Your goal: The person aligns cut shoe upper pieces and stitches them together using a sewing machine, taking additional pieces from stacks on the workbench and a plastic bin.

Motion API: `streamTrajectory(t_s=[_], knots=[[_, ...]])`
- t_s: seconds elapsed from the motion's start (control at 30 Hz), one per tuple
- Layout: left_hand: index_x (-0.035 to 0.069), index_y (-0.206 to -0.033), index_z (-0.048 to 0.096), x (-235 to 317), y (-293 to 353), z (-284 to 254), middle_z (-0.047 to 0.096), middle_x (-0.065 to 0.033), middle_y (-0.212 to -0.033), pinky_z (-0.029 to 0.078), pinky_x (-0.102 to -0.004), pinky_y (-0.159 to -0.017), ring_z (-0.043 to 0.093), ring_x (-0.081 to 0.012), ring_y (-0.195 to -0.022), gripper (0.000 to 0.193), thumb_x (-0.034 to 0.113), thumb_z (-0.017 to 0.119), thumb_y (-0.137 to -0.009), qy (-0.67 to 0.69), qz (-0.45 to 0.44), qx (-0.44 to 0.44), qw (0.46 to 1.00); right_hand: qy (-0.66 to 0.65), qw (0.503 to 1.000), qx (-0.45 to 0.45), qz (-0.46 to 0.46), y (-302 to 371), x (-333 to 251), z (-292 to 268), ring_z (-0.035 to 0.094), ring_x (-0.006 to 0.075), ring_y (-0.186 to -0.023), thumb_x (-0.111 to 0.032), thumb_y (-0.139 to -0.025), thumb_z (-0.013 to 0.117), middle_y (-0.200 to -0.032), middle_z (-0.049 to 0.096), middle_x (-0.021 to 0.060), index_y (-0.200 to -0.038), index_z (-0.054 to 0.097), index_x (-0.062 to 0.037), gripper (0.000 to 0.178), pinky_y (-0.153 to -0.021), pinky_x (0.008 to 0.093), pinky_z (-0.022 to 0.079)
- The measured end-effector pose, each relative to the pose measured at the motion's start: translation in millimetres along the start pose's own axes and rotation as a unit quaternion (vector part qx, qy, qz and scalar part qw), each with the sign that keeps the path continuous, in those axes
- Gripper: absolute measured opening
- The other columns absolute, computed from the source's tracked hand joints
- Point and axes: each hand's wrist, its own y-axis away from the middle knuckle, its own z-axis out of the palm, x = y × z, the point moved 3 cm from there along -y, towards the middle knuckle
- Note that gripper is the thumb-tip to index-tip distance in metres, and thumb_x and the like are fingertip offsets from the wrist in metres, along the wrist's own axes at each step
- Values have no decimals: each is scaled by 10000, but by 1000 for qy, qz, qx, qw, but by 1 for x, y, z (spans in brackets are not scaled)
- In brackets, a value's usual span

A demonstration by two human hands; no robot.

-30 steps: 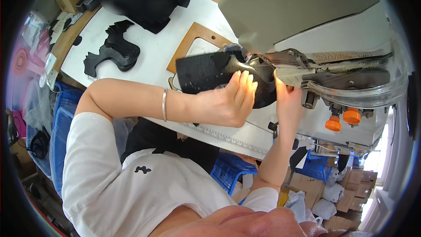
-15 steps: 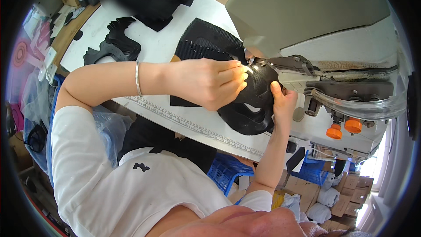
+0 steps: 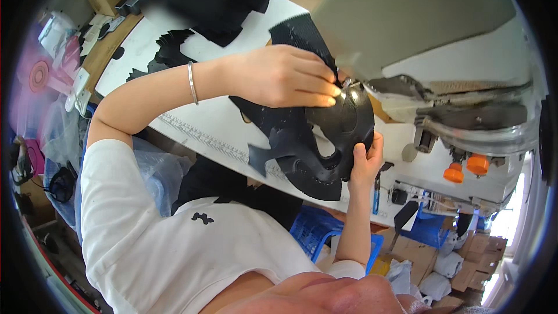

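A black shoe upper (image 3: 349, 119) of mesh and smooth material, with cutouts in it, lies under the needle area of a sewing machine (image 3: 407, 17). My left hand (image 3: 293, 78), a silver bangle on its wrist, presses its fingers together on the upper's far left part, close to the needle. On the right edge, my right hand (image 3: 367, 157) grips the upper with the thumb on top. The machine's lamp lights the spot between both hands. Needle and presser foot are mostly hidden.
A stack of black material (image 3: 203, 0) and several black cut pieces (image 3: 168, 46) lie on the white table's far left. A printed ruler strip (image 3: 197, 138) runs along the near edge. Orange knobs (image 3: 476, 164) stick out at right; a blue crate (image 3: 314, 229) stands below.
The upper has turned, its lower part swinging nearer to me and its mesh end shifting right. My left hand has moved slightly up and right; my right hand has come lower. The view has shifted slightly.
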Motion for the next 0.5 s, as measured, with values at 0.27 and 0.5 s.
streamTrajectory(t_s=[0.27,0.5], knots=[[-22,-901,686,42,-18,19,674,-118,-1064,546,-380,-827,634,-289,-1016,253,116,763,-703,16,-67,76,995,-147,964,-91,203,20,-22,1,637,102,-748,-375,-771,831,-888,686,21,-988,675,19,475,-676,244,534],[23,-919,713,44,-16,27,683,-82,-1035,535,-363,-812,640,-258,-992,233,105,771,-709,126,-130,94,979,-134,974,-98,154,23,-29,4,630,94,-742,-333,-772,833,-887,690,22,-996,681,15,440,-666,243,527]])
